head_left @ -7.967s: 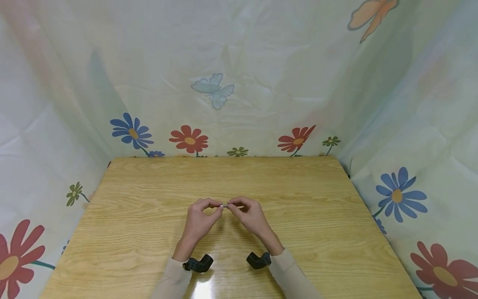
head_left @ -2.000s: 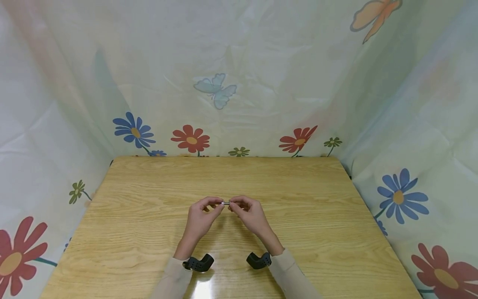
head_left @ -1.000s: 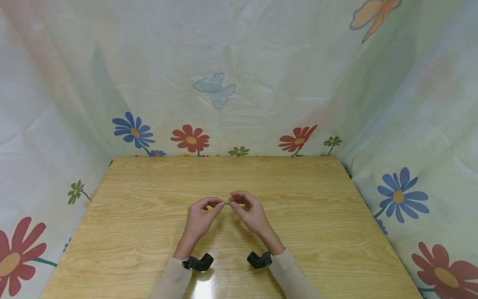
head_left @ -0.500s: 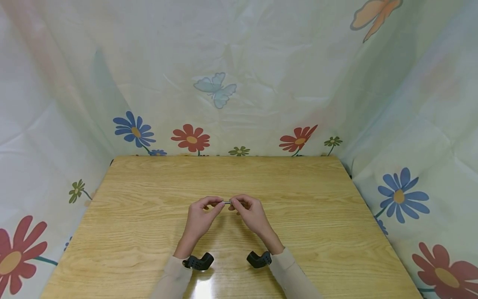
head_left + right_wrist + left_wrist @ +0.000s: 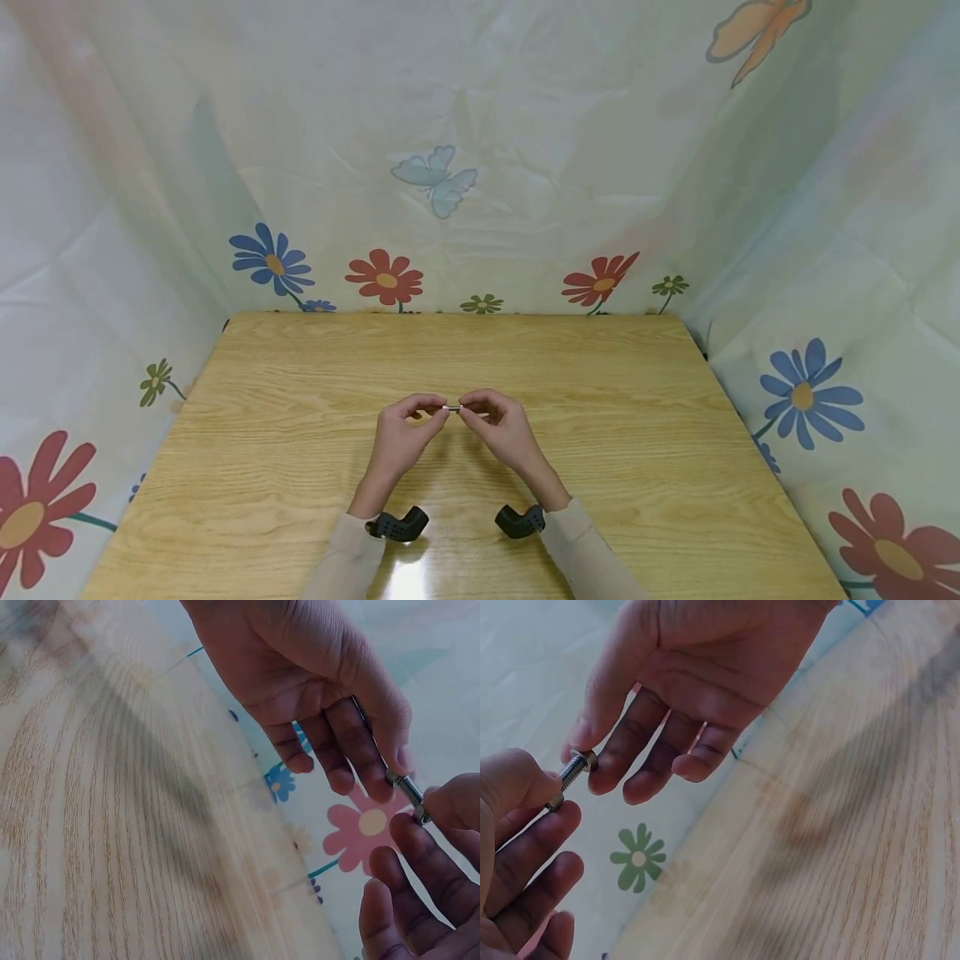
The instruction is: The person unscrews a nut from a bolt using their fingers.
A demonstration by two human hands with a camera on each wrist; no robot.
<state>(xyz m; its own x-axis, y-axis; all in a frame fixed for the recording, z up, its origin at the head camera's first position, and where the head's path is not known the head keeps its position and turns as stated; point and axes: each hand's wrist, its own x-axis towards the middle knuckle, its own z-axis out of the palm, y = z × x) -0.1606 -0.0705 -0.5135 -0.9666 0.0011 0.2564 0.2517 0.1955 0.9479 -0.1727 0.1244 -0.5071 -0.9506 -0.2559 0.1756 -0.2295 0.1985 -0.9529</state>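
A short threaded metal bolt [image 5: 571,772] spans the small gap between my two hands, with a wider piece at each end. My left hand [image 5: 397,437] pinches one end between thumb and index finger. On the other end is my right hand [image 5: 512,435], thumb and forefinger closed on it. In the head view the bolt [image 5: 453,408] lies almost level above the wooden table. The right wrist view shows its bare thread [image 5: 409,789] between the two sets of fingertips. The remaining fingers of both hands are loosely bent beneath.
The wooden table [image 5: 300,358] stretches out under and beyond both hands. Flower-printed curtains [image 5: 525,167] surround its back and sides. A black wrist camera [image 5: 405,527] sits on the left wrist and another black camera [image 5: 519,522] on the right.
A second ago the right fingers were spread away from the thumb; they have come back onto the bolt's end. Since half a second ago the right hand has shifted slightly left. The left hand barely moved.
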